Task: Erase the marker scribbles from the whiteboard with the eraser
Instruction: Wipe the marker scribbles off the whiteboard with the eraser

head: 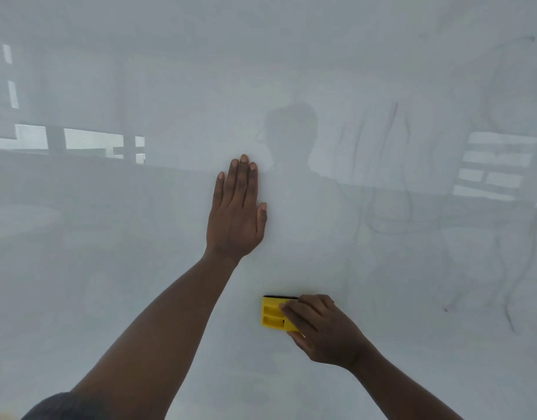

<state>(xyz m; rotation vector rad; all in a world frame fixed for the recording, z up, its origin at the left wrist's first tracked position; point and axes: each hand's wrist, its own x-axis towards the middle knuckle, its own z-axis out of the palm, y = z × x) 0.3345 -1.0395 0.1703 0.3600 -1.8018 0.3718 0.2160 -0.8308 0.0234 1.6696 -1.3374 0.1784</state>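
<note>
1. While the whiteboard (140, 253) fills the whole view, its left stretch, well to the left of the left hand (235, 210), looks clean of ink; only pale reflections of windows lie across it.
2. Opened flat, fingers (244, 177) together and pointing up, the left hand lies with its palm against the board and grips nothing. I judge it is set there as a brace, steadying the body while the other arm scrubs.
3. Just right of that hand, a dim reflection of the person (291, 137) shows in the glossy surface; it is no mark to be wiped.
4. Below and right of the left hand, the yellow eraser (271, 313) sits pressed to the board, its dark felt edge on the upper side. The right hand (324, 325) is closed on its right end, fingers over the back and thumb beneath, probably so that the pad stays flat under pressure.
5. Up and to the right of the right hand run faint grey marker scribbles (391, 177), with more loops (509, 298) near the right edge. They look thin, partly smeared, and not yet wiped away.
6. Nothing stands between the eraser and those lines; the reflections could make faint residue hard to tell from glare.
</note>
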